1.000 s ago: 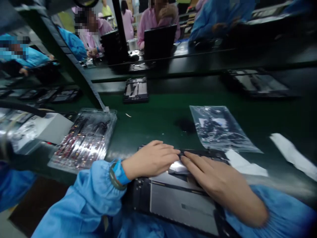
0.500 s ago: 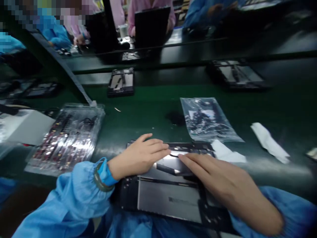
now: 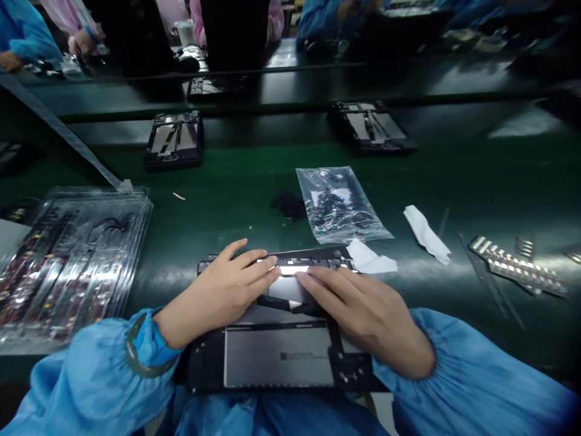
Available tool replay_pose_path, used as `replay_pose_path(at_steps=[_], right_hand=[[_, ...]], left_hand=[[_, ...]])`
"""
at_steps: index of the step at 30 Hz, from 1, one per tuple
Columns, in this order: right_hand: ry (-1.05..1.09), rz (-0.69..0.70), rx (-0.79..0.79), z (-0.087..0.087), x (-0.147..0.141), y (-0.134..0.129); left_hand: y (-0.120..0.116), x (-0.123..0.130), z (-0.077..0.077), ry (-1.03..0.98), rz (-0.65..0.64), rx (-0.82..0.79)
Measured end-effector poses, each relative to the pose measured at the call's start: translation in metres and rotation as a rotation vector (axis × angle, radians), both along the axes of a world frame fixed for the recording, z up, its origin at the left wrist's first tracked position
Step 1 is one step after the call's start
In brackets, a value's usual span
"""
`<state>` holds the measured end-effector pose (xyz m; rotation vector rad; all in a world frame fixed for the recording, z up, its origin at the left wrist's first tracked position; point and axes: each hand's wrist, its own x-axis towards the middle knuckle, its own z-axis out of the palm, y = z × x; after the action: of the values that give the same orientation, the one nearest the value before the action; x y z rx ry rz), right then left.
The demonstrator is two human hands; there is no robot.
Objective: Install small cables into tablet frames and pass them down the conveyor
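Note:
An opened black tablet-like device [image 3: 279,357] lies flat at the table's near edge, with a large grey panel in its lower half. My left hand [image 3: 220,287] rests over its upper left part, fingers apart and stretched out. From the right, my right hand [image 3: 363,309] reaches over the upper right part, fingers extended, fingertips on a thin dark strip near the top. The two hands' fingertips are a short distance apart, a bright patch between them. A plastic bag of small dark parts [image 3: 340,209] lies behind the device.
Clear trays of parts [image 3: 86,254] stand at the left. White wipes [image 3: 426,233] and metal strips [image 3: 517,260] lie to the right. Two more opened devices [image 3: 175,140] sit further back. Across the table, people in blue and pink sleeves work.
The camera view has shifted to the right, bringing the metal strips into view. Both hands stay on the upper part of the device, with their fingertips still near each other.

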<state>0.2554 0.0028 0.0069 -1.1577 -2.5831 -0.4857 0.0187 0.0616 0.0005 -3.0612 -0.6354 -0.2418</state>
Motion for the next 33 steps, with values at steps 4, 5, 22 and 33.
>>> replay_pose_path(at_steps=[4,5,22,33], right_hand=[[-0.021,0.004,0.008,0.0,-0.001,0.0],[-0.021,0.008,0.007,0.0,-0.001,0.0],[0.624,-0.583,-0.416,-0.017,0.042,-0.046],[1.029,-0.726,-0.987,-0.025,0.051,-0.044]], left_hand=[[0.0,0.001,0.0,-0.001,-0.001,0.007],[0.0,0.002,0.0,-0.008,-0.005,0.005],[0.019,0.011,0.008,-0.025,0.291,-0.32],[0.057,-0.025,0.042,-0.572,0.808,-0.958]])
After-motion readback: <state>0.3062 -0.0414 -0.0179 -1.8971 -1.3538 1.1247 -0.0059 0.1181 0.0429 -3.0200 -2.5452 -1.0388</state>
